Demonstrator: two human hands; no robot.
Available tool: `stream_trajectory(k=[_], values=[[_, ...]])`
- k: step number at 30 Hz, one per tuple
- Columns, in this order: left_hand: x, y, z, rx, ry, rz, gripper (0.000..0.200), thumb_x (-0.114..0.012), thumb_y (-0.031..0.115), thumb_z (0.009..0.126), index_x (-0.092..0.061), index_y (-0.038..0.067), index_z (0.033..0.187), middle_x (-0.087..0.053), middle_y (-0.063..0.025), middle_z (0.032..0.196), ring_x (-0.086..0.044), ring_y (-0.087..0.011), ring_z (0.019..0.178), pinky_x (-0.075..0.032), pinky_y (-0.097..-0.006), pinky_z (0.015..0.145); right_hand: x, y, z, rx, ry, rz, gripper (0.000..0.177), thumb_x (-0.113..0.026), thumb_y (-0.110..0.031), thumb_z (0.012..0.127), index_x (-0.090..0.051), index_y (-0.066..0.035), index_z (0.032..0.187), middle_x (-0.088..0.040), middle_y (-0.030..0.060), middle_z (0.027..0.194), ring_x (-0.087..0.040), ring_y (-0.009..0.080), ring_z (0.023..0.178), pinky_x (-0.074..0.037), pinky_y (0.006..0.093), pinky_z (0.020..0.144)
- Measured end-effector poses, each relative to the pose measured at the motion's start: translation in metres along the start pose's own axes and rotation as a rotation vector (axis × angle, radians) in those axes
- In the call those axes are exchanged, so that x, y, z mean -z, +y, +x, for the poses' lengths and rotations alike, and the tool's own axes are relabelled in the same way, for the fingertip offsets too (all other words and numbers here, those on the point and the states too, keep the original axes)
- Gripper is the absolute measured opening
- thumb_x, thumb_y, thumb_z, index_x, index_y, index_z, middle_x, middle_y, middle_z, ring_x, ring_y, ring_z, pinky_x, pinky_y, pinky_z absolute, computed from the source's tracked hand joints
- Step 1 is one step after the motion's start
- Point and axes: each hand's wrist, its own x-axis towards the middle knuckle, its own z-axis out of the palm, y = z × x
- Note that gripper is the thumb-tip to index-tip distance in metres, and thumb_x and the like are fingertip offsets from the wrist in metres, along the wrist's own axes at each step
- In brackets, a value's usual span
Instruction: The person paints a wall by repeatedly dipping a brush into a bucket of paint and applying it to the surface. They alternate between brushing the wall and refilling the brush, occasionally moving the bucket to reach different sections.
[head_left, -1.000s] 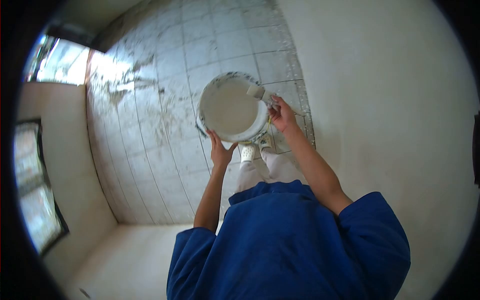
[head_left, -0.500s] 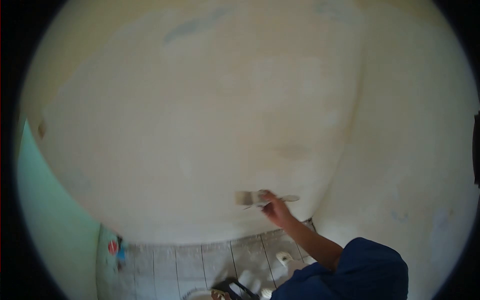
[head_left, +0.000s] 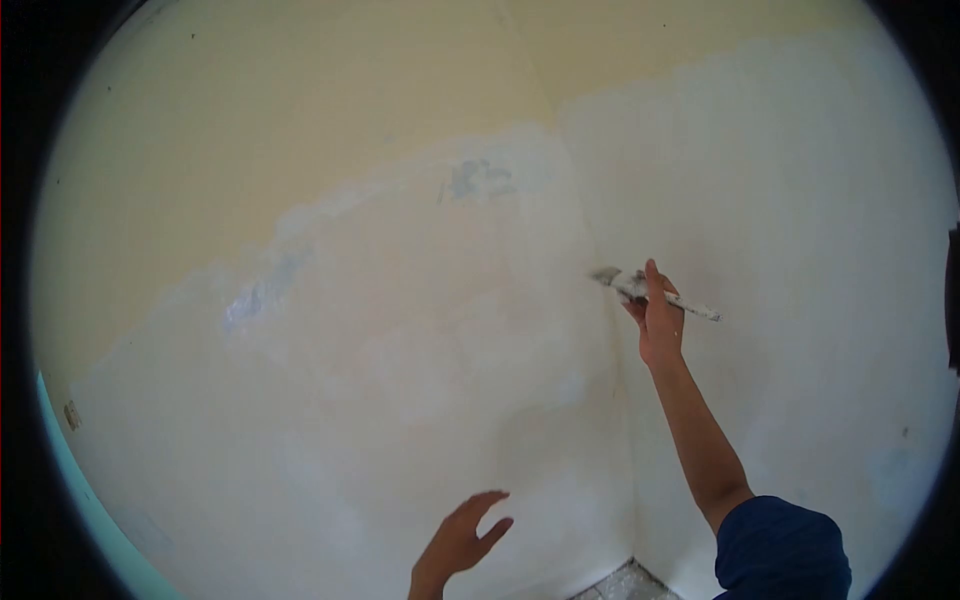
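My right hand [head_left: 657,310] is wrapped round a paint-smeared brush [head_left: 633,285], its bristles pointing left near the corner where two walls meet. The handle sticks out to the right of my fingers. Low in the view, my left hand [head_left: 462,535] is raised with thumb and fingers apart, holding nothing. Behind both hands is the wall [head_left: 400,370], pale whitish below and yellow above, with bluish-grey patches. Whether the bristles touch the wall is hard to tell.
The second wall [head_left: 800,250] runs off to the right of the corner. A bit of tiled floor [head_left: 625,583] shows at the bottom. At the lower left is a light green surface [head_left: 90,515], and a small brown mark [head_left: 72,415] lies near it.
The view has tilted up, showing more yellow wall and less floor. My right hand has risen with the brush towards the corner. My left hand now shows clearly, open.
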Motion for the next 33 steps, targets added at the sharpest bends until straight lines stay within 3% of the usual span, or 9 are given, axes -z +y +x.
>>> stream_trajectory(k=[2,4,14,15,18,22,25,29,33], values=[[-0.066,-0.041,-0.114,-0.085,0.063,0.011,0.034,-0.066,0.021,0.088,-0.059,0.007,0.118,-0.062,-0.0124,0.117,-0.06,-0.0303,0.109,-0.05,-0.0382,0.09,0.047,0.064,-0.131,0.118,-0.06,0.021,0.031,-0.07,-0.036,0.087,-0.058,-0.007,0.087,-0.061,0.0019,0.08,-0.062,0.0107,0.072,-0.056,0.0269,0.069],[-0.069,-0.051,-0.128,-0.173,0.099,0.042,0.032,-0.066,0.02,0.088,-0.06,0.008,0.117,-0.063,-0.0104,0.116,-0.061,-0.0289,0.108,-0.05,-0.0377,0.09,0.042,0.083,-0.178,0.218,-0.053,-0.004,0.031,-0.072,-0.034,0.085,-0.058,-0.007,0.083,-0.061,0.0019,0.077,-0.062,0.0114,0.07,-0.056,0.0283,0.071],[-0.076,-0.004,-0.09,-0.207,0.231,0.283,0.025,-0.067,0.019,0.088,-0.064,0.007,0.109,-0.068,-0.0084,0.103,-0.068,-0.0241,0.09,-0.055,-0.0332,0.072,0.041,0.074,-0.172,0.666,-0.059,-0.253,0.039,-0.075,-0.036,0.082,-0.068,0.002,0.074,-0.057,0.0077,0.077,-0.059,0.0141,0.068,-0.051,0.0286,0.062],[0.001,0.011,-0.127,-0.197,0.2,0.307,0.025,-0.067,0.019,0.088,-0.065,0.007,0.109,-0.069,-0.0087,0.102,-0.068,-0.0237,0.09,-0.055,-0.0328,0.072,-0.013,0.047,-0.212,0.645,-0.027,-0.293,0.04,-0.075,-0.036,0.082,-0.069,0.002,0.073,-0.058,0.0091,0.078,-0.058,0.0154,0.067,-0.049,0.03,0.062],[0.023,0.014,-0.148,-0.233,0.203,0.31,0.023,-0.068,0.018,0.087,-0.066,0.006,0.107,-0.069,-0.01,0.099,-0.068,-0.0227,0.091,-0.056,-0.032,0.071,-0.034,0.022,-0.227,0.755,-0.059,-0.411,0.034,-0.075,-0.029,0.08,-0.068,0.002,0.069,-0.058,0.0101,0.075,-0.058,0.0172,0.071,-0.046,0.0326,0.066],[-0.026,0.012,-0.142,-0.202,0.128,0.28,0.023,-0.068,0.017,0.086,-0.066,0.005,0.106,-0.069,-0.0101,0.098,-0.068,-0.023,0.092,-0.055,-0.0327,0.075,-0.021,0.034,-0.204,0.847,-0.118,-0.437,0.026,-0.075,-0.023,0.077,-0.068,0.001,0.07,-0.057,0.0104,0.072,-0.057,0.0186,0.07,-0.045,0.035,0.067],[-0.062,0.009,-0.137,-0.236,0.109,0.301,0.023,-0.069,0.018,0.086,-0.066,0.005,0.105,-0.069,-0.0099,0.097,-0.068,-0.023,0.091,-0.055,-0.0323,0.073,0.01,0.07,-0.209,0.65,-0.187,-0.413,0.023,-0.076,-0.023,0.074,-0.068,-0.001,0.071,-0.056,0.0113,0.073,-0.057,0.0213,0.07,-0.045,0.0362,0.067],[-0.115,-0.004,-0.117,-0.314,0.096,0.335,0.024,-0.069,0.019,0.085,-0.066,0.006,0.105,-0.069,-0.0097,0.098,-0.068,-0.0229,0.089,-0.056,-0.0317,0.068,0.139,0.141,-0.257,0.661,-0.185,-0.703,0.019,-0.076,-0.018,0.072,-0.067,-0.001,0.069,-0.055,0.0111,0.071,-0.056,0.0204,0.067,-0.045,0.0355,0.062],[-0.114,0.001,-0.148,-0.224,0.109,0.331,0.024,-0.069,0.02,0.085,-0.066,0.006,0.105,-0.069,-0.0096,0.099,-0.068,-0.0235,0.087,-0.056,-0.0323,0.067,0.116,0.115,-0.269,0.909,-0.192,-0.447,0.021,-0.073,-0.015,0.076,-0.065,0.002,0.068,-0.056,0.0086,0.07,-0.054,0.0167,0.064,-0.044,0.033,0.059]])
